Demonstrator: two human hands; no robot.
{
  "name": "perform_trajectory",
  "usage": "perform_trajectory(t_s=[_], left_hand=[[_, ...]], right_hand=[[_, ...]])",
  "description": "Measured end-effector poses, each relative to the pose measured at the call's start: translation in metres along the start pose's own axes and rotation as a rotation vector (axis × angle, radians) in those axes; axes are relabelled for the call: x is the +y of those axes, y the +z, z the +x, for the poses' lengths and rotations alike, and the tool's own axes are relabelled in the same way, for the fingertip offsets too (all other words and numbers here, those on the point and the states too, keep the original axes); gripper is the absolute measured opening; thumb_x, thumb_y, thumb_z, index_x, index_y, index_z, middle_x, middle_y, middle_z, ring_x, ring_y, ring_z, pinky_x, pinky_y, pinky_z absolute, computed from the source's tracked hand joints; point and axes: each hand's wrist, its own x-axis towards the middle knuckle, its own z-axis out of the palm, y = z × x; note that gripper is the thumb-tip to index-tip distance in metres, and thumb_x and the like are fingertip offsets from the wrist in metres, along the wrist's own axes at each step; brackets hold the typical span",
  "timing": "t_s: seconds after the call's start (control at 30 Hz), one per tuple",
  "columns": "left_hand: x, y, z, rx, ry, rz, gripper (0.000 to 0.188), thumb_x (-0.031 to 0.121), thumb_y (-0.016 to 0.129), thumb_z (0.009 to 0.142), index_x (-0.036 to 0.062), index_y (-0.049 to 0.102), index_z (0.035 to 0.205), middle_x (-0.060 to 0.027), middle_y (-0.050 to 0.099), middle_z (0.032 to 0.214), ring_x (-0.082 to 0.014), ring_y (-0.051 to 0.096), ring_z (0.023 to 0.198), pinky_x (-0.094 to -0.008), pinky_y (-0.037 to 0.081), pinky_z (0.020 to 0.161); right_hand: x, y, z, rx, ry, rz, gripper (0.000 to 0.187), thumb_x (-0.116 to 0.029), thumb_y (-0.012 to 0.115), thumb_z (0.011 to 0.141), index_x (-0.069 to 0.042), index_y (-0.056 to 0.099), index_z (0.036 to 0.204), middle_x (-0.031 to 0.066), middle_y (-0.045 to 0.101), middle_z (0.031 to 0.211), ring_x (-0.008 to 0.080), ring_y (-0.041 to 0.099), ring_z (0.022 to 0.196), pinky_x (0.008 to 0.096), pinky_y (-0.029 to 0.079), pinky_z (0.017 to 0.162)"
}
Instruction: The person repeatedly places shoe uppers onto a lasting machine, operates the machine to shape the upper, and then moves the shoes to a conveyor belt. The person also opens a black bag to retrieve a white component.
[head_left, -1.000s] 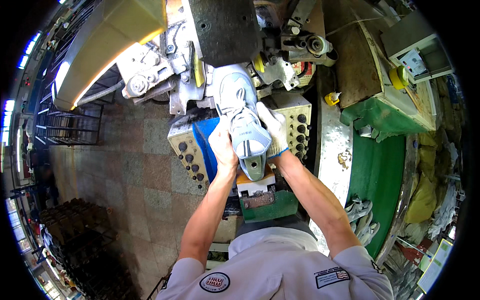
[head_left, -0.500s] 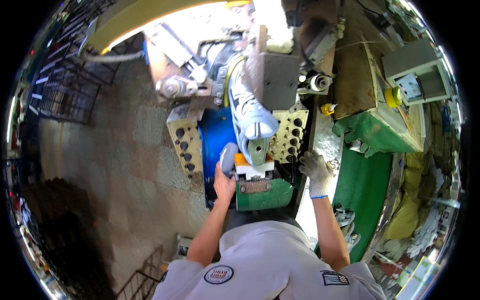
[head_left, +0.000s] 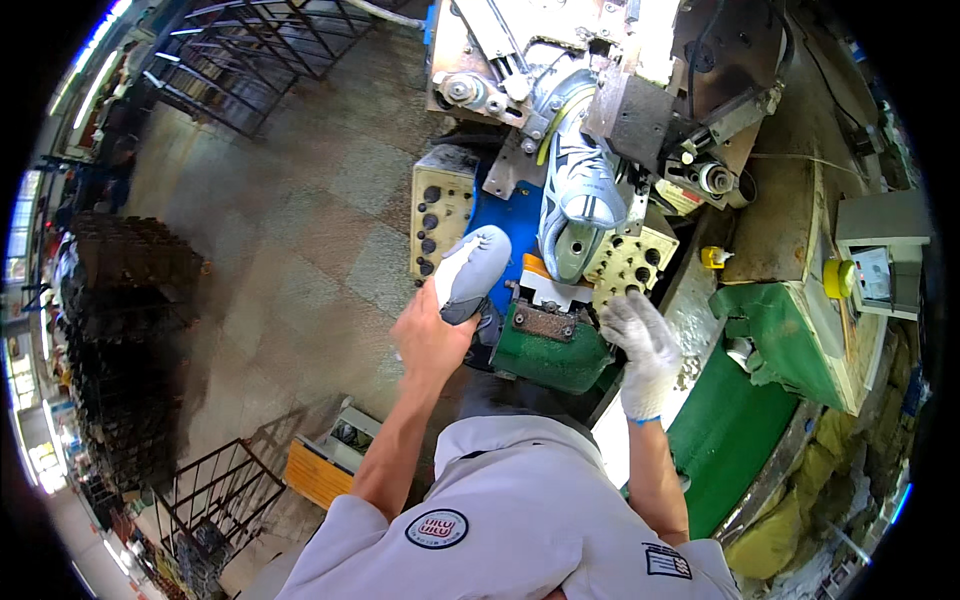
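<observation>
My bare left hand (head_left: pixel 432 335) grips a grey shoe (head_left: pixel 480 258) with a white patch along it, its rounded end pointing away from me. It is held left of the machine's green front guard (head_left: pixel 555 358). A grey-and-white laced sneaker (head_left: pixel 588 185) sits in the machine (head_left: pixel 640 112), toe toward me, above a metal block with a round hole. My right hand (head_left: pixel 643 350), in a whitish knit glove, hangs right of the green guard. Its fingers are apart and slightly bent, with nothing visible in them.
Cream panels with black buttons (head_left: pixel 432 228) flank the machine. To the right run a green conveyor belt (head_left: pixel 735 440) and a bench with a green cover (head_left: pixel 785 335). Metal racks (head_left: pixel 250 60) stand at the far left, and an orange-sided box (head_left: pixel 318 474) lies at near left.
The view has turned, so the machine appears farther right. My left hand has raised the grey shoe and brought it away from the machine's side. My right hand stays beside the machine.
</observation>
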Motion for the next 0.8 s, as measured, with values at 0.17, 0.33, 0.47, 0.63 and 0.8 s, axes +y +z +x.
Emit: perform_trajectory(t_s=[0.17,0.33,0.47,0.63,0.8], left_hand=[[0.129,-0.09,-0.027,0.02,0.387,0.149,0.076,0.026,0.084,0.072,-0.0044,0.052,0.133,-0.0204,0.062,0.11,-0.0396,0.065,0.091,-0.0472,0.053,0.077],[0.159,-0.075,-0.022,-0.247,0.291,-0.591,0.05,0.03,0.073,0.094,-0.0042,0.062,0.128,-0.0175,0.07,0.112,-0.022,0.067,0.105,-0.0321,0.051,0.089],[0.187,0.02,0.003,-0.73,-0.035,-1.063,0.059,0.041,0.073,0.094,-0.0037,0.064,0.131,-0.0076,0.07,0.118,-0.014,0.062,0.108,-0.0263,0.047,0.093],[0.253,0.064,-0.039,-1.133,-0.169,-1.212,0.052,0.026,0.072,0.093,-0.0108,0.062,0.129,-0.0099,0.07,0.115,-0.0159,0.065,0.1,-0.0298,0.049,0.09],[0.279,0.133,-0.09,-1.237,-0.148,-1.134,0.053,0.023,0.071,0.092,-0.0103,0.06,0.131,-0.0098,0.07,0.114,-0.0164,0.065,0.099,-0.0311,0.049,0.09]], right_hand=[[-0.031,0.076,-0.017,-0.221,-0.287,-0.016,0.093,-0.057,0.07,0.089,0.003,0.037,0.151,0.0192,0.05,0.146,0.028,0.05,0.133,0.0391,0.039,0.111],[-0.054,0.001,0.007,-0.378,0.007,0.76,0.069,-0.046,0.068,0.09,0.001,0.053,0.139,0.0151,0.068,0.12,0.0251,0.07,0.103,0.0376,0.058,0.09],[-0.029,-0.066,0.0,-0.32,0.145,1.04,0.061,-0.037,0.066,0.091,0.002,0.055,0.137,0.0191,0.068,0.122,0.0273,0.071,0.102,0.0387,0.059,0.089],[-0.02,-0.139,-0.033,-0.163,0.035,1.122,0.061,-0.034,0.065,0.09,0.001,0.053,0.139,0.0177,0.068,0.123,0.0265,0.07,0.105,0.0385,0.058,0.091],[0.0,-0.212,-0.059,0.019,-0.11,1.053,0.062,-0.029,0.063,0.091,0.001,0.05,0.144,0.0149,0.067,0.126,0.0217,0.069,0.106,0.0351,0.057,0.093]])
